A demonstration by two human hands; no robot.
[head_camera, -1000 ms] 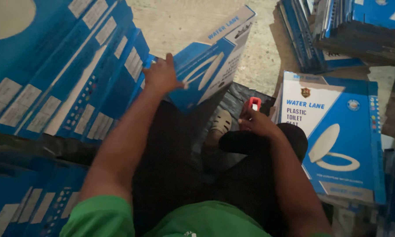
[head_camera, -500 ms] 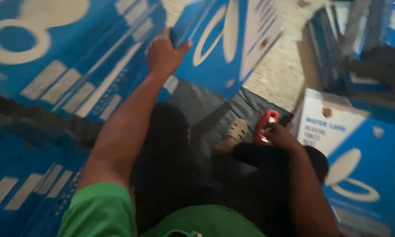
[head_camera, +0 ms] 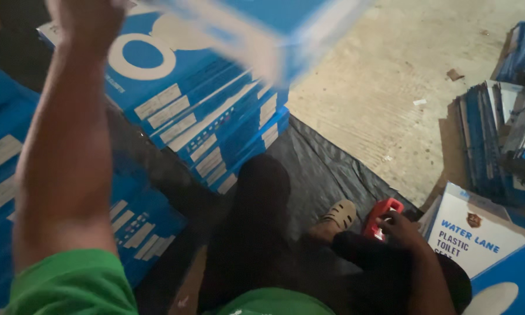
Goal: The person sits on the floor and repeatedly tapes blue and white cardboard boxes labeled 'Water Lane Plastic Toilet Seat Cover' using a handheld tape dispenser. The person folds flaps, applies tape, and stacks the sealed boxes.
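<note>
Head view, looking down at a seated person in a green shirt; the left hand [head_camera: 84,20] is raised high at the top left, its grip closed on the edge of a flat blue box [head_camera: 262,29], which is blurred and held above a stack of blue boxes [head_camera: 198,111]; the right hand [head_camera: 399,227] rests low by the knee, fingers wrapped around a red tape dispenser [head_camera: 382,216]; just beside it is a beige sandal [head_camera: 338,216] on a black plastic sheet [head_camera: 321,163]; a white and blue box [head_camera: 478,239] lies to the right; the concrete floor [head_camera: 391,76] shows beyond.
</note>
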